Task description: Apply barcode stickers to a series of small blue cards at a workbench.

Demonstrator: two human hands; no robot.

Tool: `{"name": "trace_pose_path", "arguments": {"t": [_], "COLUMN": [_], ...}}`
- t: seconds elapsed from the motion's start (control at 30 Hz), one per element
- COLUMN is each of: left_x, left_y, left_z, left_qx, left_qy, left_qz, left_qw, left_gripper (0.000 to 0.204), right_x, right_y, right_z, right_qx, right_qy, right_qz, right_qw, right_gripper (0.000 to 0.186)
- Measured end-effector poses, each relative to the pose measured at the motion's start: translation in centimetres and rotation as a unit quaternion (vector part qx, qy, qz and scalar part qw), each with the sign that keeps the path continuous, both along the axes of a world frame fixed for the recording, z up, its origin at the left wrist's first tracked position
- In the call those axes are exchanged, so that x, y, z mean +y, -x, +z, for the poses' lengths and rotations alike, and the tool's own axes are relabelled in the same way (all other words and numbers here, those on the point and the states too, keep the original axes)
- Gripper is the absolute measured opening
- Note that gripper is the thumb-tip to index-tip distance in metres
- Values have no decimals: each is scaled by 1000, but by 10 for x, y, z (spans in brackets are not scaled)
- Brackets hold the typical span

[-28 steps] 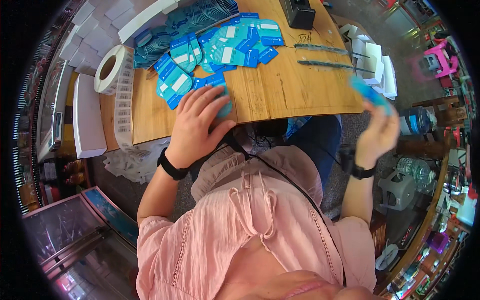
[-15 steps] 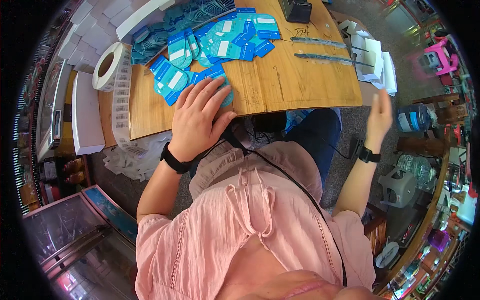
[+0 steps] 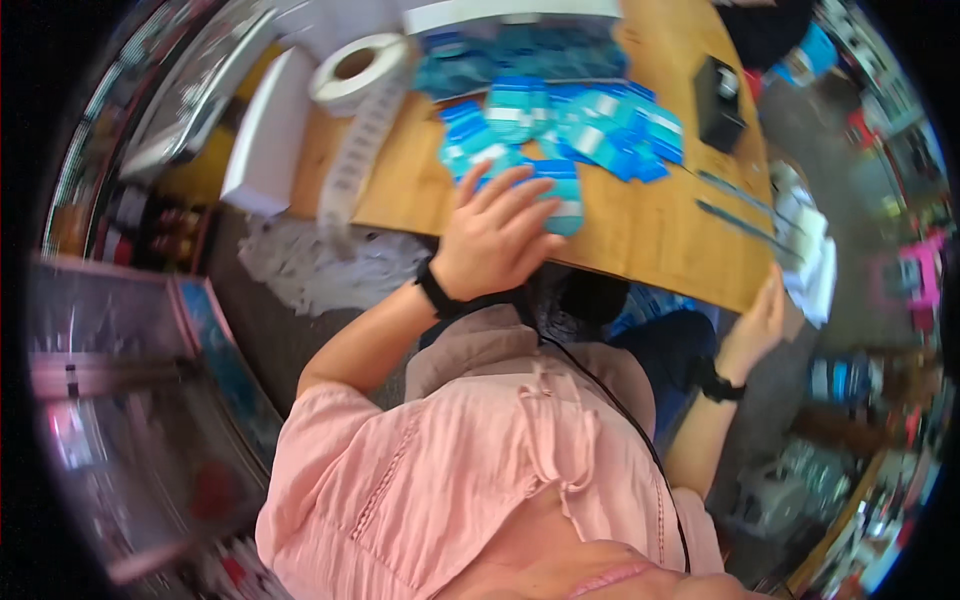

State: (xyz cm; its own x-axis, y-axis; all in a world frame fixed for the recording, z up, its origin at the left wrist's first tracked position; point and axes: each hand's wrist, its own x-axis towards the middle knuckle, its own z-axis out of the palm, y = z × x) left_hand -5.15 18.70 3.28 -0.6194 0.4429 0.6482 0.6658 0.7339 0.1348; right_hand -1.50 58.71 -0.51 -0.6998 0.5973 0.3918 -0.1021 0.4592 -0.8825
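My left hand (image 3: 500,230) is spread palm down at the front edge of the wooden table (image 3: 650,240). Its fingertips reach over a blue and teal card (image 3: 568,195), partly covered by the fingers. Behind it lies a loose heap of similar blue and teal cards (image 3: 600,130), some with white patches. My right hand (image 3: 758,325) is beside the table's right front corner, fingers stretched out, with nothing visible in it. Whether it touches the table edge I cannot tell. Motion blurs the whole picture slightly.
A white box (image 3: 515,14) packed with cards stands at the back. A label roll (image 3: 362,68) trails its strip over the table edge, beside a closed white box (image 3: 268,135). Right: a black device (image 3: 720,105), two thin dark tools (image 3: 745,226) and white cartons (image 3: 815,265).
The view has turned, so the table sits further right. My right hand has come closer to the table's right corner. My left hand stays by the cards, its fingers slightly more spread.
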Motion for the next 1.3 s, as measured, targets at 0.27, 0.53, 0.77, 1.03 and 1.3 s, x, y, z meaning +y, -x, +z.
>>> {"name": "trace_pose_path", "arguments": {"t": [0.27,0.53,0.77,1.03,1.3], "left_x": [1,0,9,16,89], "left_y": [6,4,0,5,-27], "left_z": [-4,-2,0,12,51], "left_qx": [73,65,45,8,-47], "left_qy": [-57,-19,-14,-75,-218], "left_qz": [1,22,27,12,-177], "left_qw": [996,997,999,997,958], "left_gripper": [29,31,27,28,31], "right_x": [-16,-15,2,-42,-147], "right_y": [-3,-1,-10,-7,81], "right_z": [10,-4,-4,94,91], "right_qx": [-23,32,3,93,39], "right_qy": [-29,12,-91,-368,-544], "right_qz": [-37,-14,12,89,215], "right_qw": [999,999,996,921,810], "right_gripper": [47,47,34,27,24]}}
